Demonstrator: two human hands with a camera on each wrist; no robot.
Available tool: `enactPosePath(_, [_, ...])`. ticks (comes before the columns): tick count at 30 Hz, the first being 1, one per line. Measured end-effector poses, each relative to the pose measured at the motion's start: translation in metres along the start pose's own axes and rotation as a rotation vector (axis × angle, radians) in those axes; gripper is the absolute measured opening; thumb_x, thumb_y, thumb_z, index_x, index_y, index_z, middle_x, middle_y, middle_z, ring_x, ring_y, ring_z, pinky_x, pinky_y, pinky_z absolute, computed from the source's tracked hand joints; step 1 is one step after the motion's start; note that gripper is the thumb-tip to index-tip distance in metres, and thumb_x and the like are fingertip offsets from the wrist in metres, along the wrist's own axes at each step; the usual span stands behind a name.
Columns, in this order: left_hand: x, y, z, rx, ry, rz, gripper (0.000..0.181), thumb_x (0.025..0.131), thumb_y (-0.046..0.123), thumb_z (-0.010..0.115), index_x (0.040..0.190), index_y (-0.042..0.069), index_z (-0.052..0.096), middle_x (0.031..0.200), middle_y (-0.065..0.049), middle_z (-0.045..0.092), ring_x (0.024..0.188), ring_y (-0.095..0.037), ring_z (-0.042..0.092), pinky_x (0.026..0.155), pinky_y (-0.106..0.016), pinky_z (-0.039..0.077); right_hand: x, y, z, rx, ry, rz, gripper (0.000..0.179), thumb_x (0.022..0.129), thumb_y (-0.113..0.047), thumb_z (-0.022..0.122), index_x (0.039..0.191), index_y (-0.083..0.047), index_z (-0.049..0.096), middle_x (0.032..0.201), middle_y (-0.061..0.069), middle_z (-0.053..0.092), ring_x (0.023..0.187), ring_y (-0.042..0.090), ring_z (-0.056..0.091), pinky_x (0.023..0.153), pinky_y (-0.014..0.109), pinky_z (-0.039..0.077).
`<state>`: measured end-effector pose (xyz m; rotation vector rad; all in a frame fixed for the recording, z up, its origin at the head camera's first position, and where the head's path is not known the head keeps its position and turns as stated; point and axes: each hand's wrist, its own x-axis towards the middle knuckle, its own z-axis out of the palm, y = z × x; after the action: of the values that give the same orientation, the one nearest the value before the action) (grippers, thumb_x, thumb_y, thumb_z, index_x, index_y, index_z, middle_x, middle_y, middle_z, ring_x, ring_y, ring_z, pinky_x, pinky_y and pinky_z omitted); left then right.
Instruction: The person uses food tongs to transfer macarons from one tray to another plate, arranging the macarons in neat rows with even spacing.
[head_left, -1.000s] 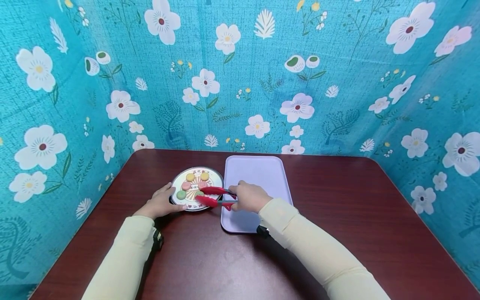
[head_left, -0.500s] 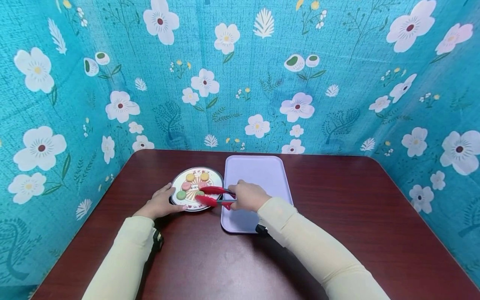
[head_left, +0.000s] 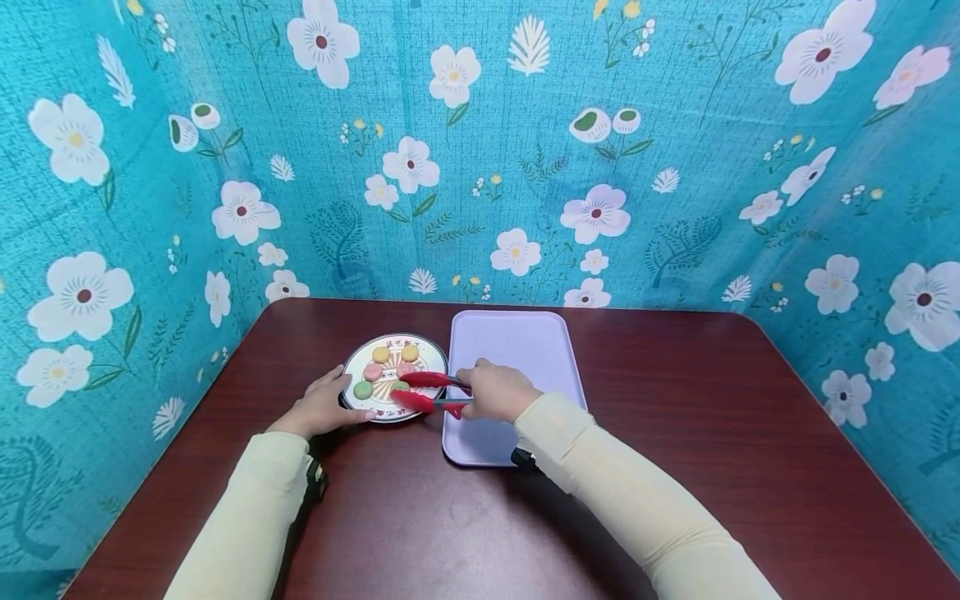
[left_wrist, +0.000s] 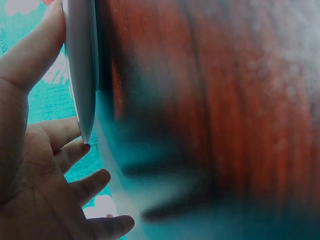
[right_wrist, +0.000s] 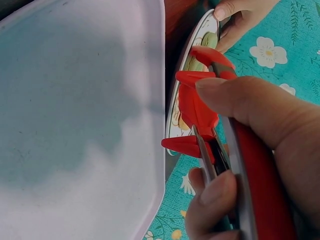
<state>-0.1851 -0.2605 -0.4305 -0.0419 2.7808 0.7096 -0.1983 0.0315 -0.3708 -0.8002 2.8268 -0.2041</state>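
Observation:
In the head view, my left hand (head_left: 318, 407) holds the left rim of a round white plate (head_left: 429, 353), thumb on the near edge. Its other fingers are spread in the left wrist view, where the plate (left_wrist: 80, 65) appears edge-on. My right hand (head_left: 501, 392) grips metal tongs with red heads (head_left: 412, 402). Those heads sit over the plate's right side, around a green macaron (head_left: 401, 387) that they partly cover. Yellow (head_left: 381, 355), pink (head_left: 372, 372) and green macarons (head_left: 363, 389) lie in pairs on the plate. Whether the tongs squeeze the macaron, I cannot tell.
A lilac rectangular tray (head_left: 517, 342) lies just right of the plate, under my right hand and the tongs' handles. Both stand on a dark red-brown table (head_left: 675, 392). A turquoise floral curtain (head_left: 480, 167) hangs behind and at the sides.

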Motion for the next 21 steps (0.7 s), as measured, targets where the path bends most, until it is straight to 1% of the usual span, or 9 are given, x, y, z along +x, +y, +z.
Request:
enactPosePath(15, [-0.0010,0.0014,0.0004,0.003,0.003,0.002,0.104,0.077,0.054,0.074,0.148,-0.006,0.027,0.156,-0.027,0.015,0.138,-0.049,0.016,0.103,-0.069,0.029,-0.0038,-0.0003,-0.0048,0.002,-0.009,0.012,0.045,0.078,-0.032,0.079,0.117,-0.013,0.065,0.084,0.002,0.053,0.073,0.016,0.052,0.056,0.030,0.045])
enactPosePath(21, [-0.0014,0.0012,0.0003,0.001,-0.002,-0.001,0.105,0.077,0.054,0.073,0.148,-0.006,0.026,0.156,-0.027,0.014,0.137,-0.049,0.016,0.102,-0.068,0.030,-0.0056,0.0022,-0.0050,0.013,-0.008,0.027,0.044,0.076,-0.033,0.081,0.113,-0.014,0.066,0.084,0.002,0.053,0.073,0.017,0.052,0.056,0.030,0.045])
